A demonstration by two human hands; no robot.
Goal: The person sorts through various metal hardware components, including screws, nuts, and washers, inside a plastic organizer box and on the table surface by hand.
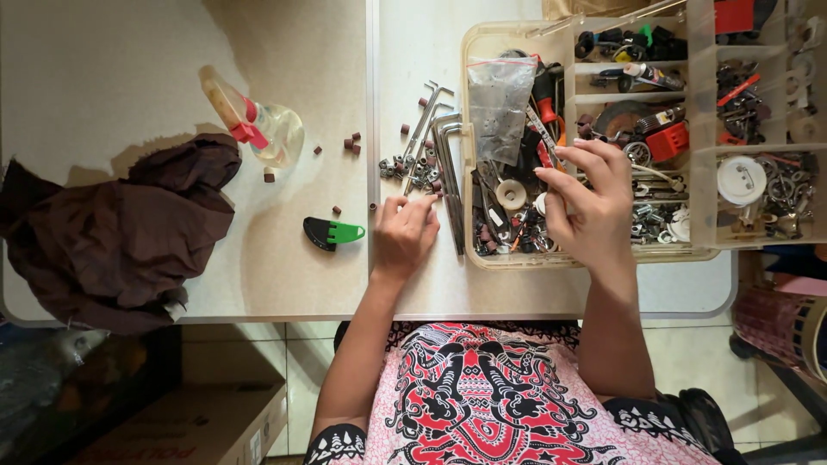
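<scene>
White table (129,69), two hands, one organizer box (469,52)

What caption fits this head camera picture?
Left hand rests by hex keys; right hand hovers over a clear parts box.

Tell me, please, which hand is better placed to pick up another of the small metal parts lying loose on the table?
Probably the left hand: its fingertips already rest at the loose metal parts beside the hex keys. The right hand hovers over the clear organizer box.
</scene>
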